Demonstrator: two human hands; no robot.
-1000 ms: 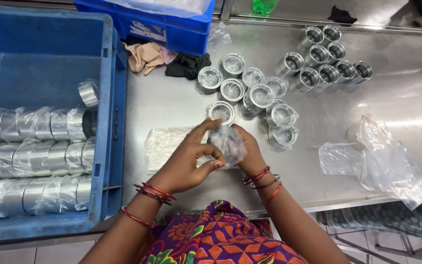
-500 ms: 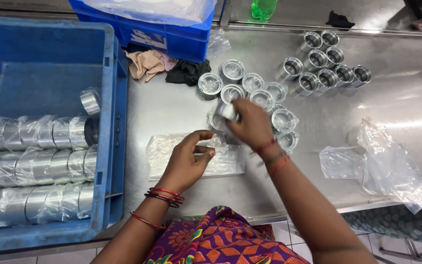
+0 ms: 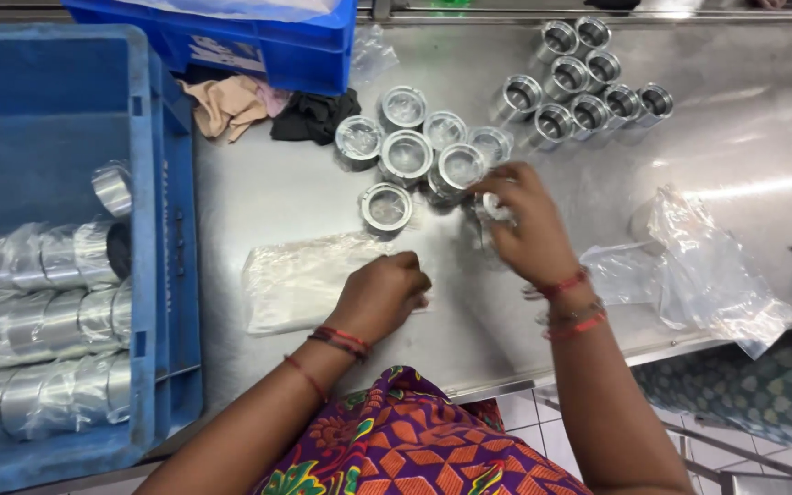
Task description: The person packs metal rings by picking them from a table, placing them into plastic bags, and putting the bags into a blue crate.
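My right hand (image 3: 522,229) is closed over a bagged metal ring (image 3: 489,209), low on the steel table (image 3: 277,192) at the right edge of a cluster of wrapped rings (image 3: 405,156). My left hand (image 3: 382,291) lies with curled fingers on the right end of a flat stack of clear plastic bags (image 3: 295,280) and pinches the top bag. Several bare metal rings (image 3: 588,92) stand in a group at the back right.
A blue crate (image 3: 162,275) at the left holds rows of wrapped rings (image 3: 38,312). A second blue crate (image 3: 258,46) stands at the back, with beige and black cloths (image 3: 268,110) beside it. Crumpled clear bags (image 3: 698,266) lie near the table's right front edge.
My right hand carried the bagged ring from in front of me out to the cluster of wrapped rings. My left hand let go of it and dropped onto the stack of bags.
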